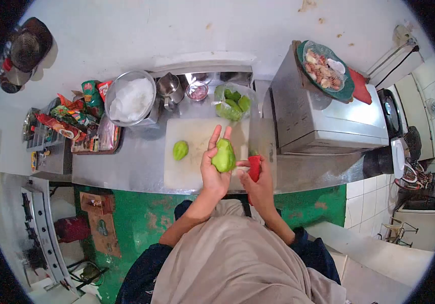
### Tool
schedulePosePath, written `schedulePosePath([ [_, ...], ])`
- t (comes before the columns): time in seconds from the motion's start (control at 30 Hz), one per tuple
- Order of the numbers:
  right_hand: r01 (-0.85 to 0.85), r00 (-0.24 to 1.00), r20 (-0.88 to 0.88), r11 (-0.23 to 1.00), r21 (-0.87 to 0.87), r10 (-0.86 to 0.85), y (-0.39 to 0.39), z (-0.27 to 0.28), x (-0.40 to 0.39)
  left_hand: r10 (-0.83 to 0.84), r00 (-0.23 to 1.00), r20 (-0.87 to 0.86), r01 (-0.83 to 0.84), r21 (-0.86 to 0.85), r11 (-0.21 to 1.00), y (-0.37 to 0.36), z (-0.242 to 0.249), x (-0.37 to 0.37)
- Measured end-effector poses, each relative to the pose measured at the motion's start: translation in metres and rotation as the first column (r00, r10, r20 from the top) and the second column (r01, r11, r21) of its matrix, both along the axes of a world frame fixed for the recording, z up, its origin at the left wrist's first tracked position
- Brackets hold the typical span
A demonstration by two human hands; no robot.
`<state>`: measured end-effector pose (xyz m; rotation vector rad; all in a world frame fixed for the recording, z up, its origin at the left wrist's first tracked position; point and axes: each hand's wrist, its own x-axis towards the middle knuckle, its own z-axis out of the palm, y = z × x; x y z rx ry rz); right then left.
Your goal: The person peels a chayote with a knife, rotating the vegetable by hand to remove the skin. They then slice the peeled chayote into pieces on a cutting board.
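Over the white cutting board [197,133], my left hand [214,169] holds a light green, pear-shaped vegetable [224,156] against its palm and fingers. Close by on the right, my right hand [259,182] is closed around a red handle [254,168]; the blade or tool end cannot be made out clearly. Another green vegetable [180,150] lies on the left part of the board. Behind the board sits a clear plastic bag [231,103] with several green vegetables in it.
A metal bowl [130,98] with white contents, a metal pitcher [170,90] and a small bowl [197,91] stand along the back. Packets [75,119] crowd the left. A metal appliance [329,119] at right carries a green tray [346,91] of food.
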<state>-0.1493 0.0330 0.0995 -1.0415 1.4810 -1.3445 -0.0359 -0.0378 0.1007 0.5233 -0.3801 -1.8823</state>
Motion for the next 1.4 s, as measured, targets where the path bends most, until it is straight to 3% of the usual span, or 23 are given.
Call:
schedulePosePath([
  [0.13,0.019,0.999,-0.037,0.997,-0.078,-0.022,-0.006,0.009,0.004,-0.018,1.0,-0.015,0.017,-0.044,0.999,0.011,0.018,-0.015],
  [0.23,-0.016,0.998,-0.06,0.999,-0.048,0.013,-0.008,0.027,-0.012,-0.018,0.998,0.068,0.021,-0.042,0.999,0.013,0.022,-0.019],
  [0.33,-0.067,0.996,0.057,0.998,-0.004,0.067,-0.013,0.041,-0.024,-0.031,0.986,0.163,0.035,-0.021,0.999,0.016,0.025,-0.02],
  [0.4,-0.089,0.996,-0.037,0.994,-0.066,0.086,-0.016,0.038,-0.03,-0.015,0.973,0.23,0.025,-0.041,0.999,0.017,0.018,-0.021],
  [0.43,-0.102,0.992,-0.083,0.99,-0.096,0.094,-0.018,0.036,-0.032,-0.002,0.977,0.213,0.003,-0.004,1.0,0.018,0.018,-0.022],
  [0.53,-0.077,0.996,0.039,0.996,-0.046,0.079,-0.015,0.032,-0.036,0.05,0.99,0.135,-0.067,0.126,0.99,0.019,0.017,-0.023],
  [0.6,-0.059,0.996,-0.078,0.995,-0.081,0.052,-0.011,0.033,-0.04,0.101,0.993,0.056,-0.112,0.244,0.963,0.017,0.001,-0.022],
  [0.63,-0.054,0.99,-0.137,0.993,-0.101,0.04,-0.008,0.034,-0.042,0.079,0.992,-0.101,-0.057,0.209,0.976,0.016,-0.008,-0.018],
  [0.7,-0.121,0.99,-0.081,0.993,-0.015,0.119,0.001,0.035,-0.048,0.02,0.917,-0.398,0.026,0.109,0.994,0.015,-0.019,-0.008],
  [0.8,-0.254,0.961,-0.102,0.967,0.029,0.255,0.017,0.033,-0.053,0.019,0.813,-0.582,0.039,0.087,0.995,0.017,-0.015,-0.004],
  [0.9,-0.341,0.914,-0.228,0.94,0.013,0.334,0.03,0.034,-0.053,0.203,0.845,-0.496,-0.078,0.26,0.962,0.025,0.003,-0.007],
  [1.03,-0.441,0.784,-0.535,0.889,-0.124,0.315,0.039,0.021,-0.062,0.244,0.866,-0.437,-0.165,0.211,0.963,0.03,0.02,-0.007],
  [1.2,-0.52,0.665,-0.669,0.849,-0.096,0.332,0.051,0.019,-0.071,0.24,0.828,-0.506,-0.197,0.139,0.971,0.032,0.003,-0.005],
  [1.3,-0.553,0.607,-0.724,0.828,-0.089,0.328,0.054,0.015,-0.074,0.265,0.754,-0.602,-0.114,0.277,0.954,0.029,-0.01,-0.005],
  [1.4,-0.569,0.565,-0.774,0.815,-0.113,0.287,0.054,0.015,-0.076,0.353,0.811,-0.467,-0.18,0.373,0.91,0.03,-0.006,-0.009],
])
